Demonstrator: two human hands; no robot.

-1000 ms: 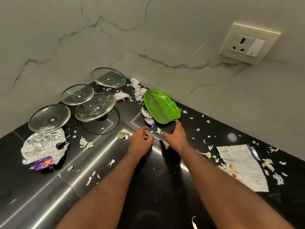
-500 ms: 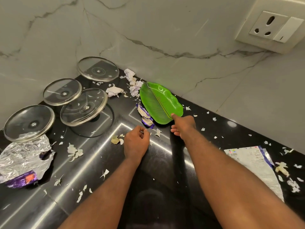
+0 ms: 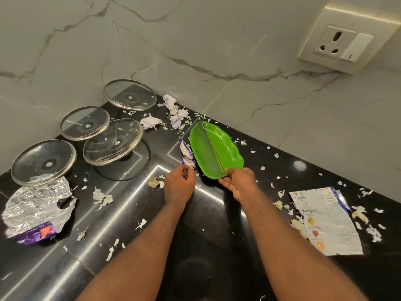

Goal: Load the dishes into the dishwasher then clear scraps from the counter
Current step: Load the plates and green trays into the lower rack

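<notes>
Right hand (image 3: 238,183) grips the near tip of the green leaf-shaped plate (image 3: 214,151), thumb on top beside the midrib and fingers underneath. Left hand (image 3: 179,185), just beside it, is curled, its fingertips apparently pinching the lower edge of a torn wrapper scrap (image 3: 187,156) that lies against the plate's left rim.

A grip at the very tip gives little control over so long a dish. The fingers would do better slid farther under, toward the middle, before the plate is carried to the dishwasher. The scrap should be drawn clear first so it is not dragged along.

The plate's long axis follows the midrib, running from the right hand away toward the marble wall and leaning slightly left. Its far tip ends near some crumpled paper (image 3: 176,117). Whether the near end is off the counter (image 3: 206,235) I cannot tell.

Farther left sit four glass lids (image 3: 114,141) and a foil wrapper (image 3: 36,207). A printed packet (image 3: 325,220) lies well to the right among the white scraps.
</notes>
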